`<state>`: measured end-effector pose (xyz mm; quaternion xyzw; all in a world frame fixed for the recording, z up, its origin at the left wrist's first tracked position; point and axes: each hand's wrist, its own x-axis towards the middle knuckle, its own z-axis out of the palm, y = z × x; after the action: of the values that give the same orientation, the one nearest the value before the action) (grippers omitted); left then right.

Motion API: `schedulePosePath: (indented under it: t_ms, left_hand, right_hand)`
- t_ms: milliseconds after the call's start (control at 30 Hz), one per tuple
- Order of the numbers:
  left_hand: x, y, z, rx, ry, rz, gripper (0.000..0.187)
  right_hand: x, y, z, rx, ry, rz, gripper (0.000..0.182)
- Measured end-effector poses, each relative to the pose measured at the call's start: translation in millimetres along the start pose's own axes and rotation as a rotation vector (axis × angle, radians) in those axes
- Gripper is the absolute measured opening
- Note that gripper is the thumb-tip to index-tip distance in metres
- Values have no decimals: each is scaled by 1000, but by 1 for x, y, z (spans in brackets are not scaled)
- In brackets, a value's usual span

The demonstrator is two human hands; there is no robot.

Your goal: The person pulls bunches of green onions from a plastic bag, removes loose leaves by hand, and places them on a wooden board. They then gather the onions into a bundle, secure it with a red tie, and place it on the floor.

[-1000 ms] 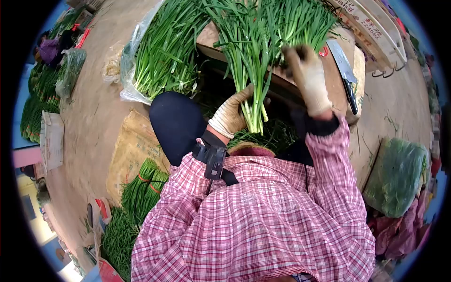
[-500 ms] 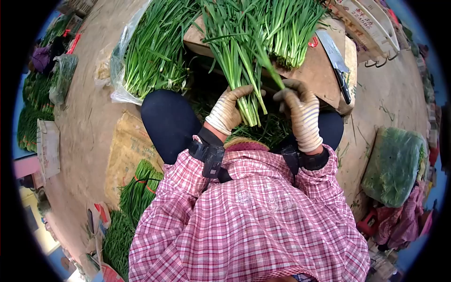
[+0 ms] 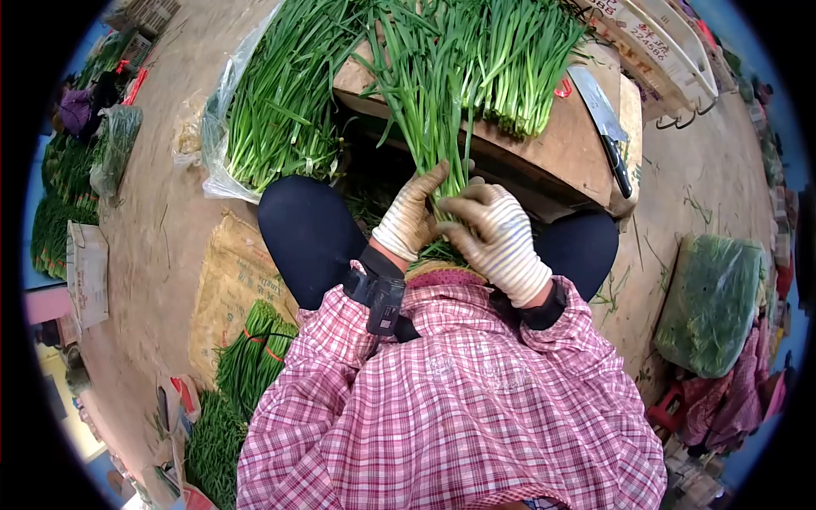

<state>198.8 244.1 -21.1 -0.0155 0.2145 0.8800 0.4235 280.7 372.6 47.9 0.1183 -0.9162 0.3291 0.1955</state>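
My left hand [image 3: 410, 211], in a striped, soiled work glove, is closed around the lower part of a bunch of garlic chives [image 3: 431, 106]. The leaves of this bunch reach away from me onto the wooden board. My right hand [image 3: 495, 231], gloved alike, has its fingers curled over the stem ends from the right, close against the left hand. The cut ends are hidden behind the gloves. More garlic chives [image 3: 529, 81] lie on the board [image 3: 557, 157], beside a cleaver [image 3: 602, 115] with a black handle.
A plastic-lined heap of chives [image 3: 285, 110] stands at the left of the board. Tied bundles [image 3: 255, 344] lie by a yellow sack [image 3: 234, 285] on the floor. At right are a wrapped green bale [image 3: 712, 302] and a printed crate [image 3: 654, 47]. My knees flank the hands.
My right hand has moved left and down to the stem ends of the bunch. The separate stalk it held now cannot be told from the bunch.
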Motion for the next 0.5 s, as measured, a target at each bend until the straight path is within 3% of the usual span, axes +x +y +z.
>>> schedulePosePath:
  t_ms: [67,133,233,333,433,500]
  left_hand:
    - [2,2,-8,-108,-25,-47,43]
    - [1,2,-2,-127,-31,-62,43]
    - [-1,2,5,-155,35,-81,37]
    - [7,-6,-14,-88,105,-10,31]
    - [7,-12,-15,-145,141,13,27]
    - [7,-10,-15,-109,178,24,24]
  right_hand:
    - [-4,7,2,314,169,355,13]
    - [12,6,-6,504,249,614,11]
    - [22,19,0,711,289,654,17]
    - [39,27,9,129,109,650,34]
    - [39,37,23,341,177,594,28]
    - [27,24,21,659,317,642,20]
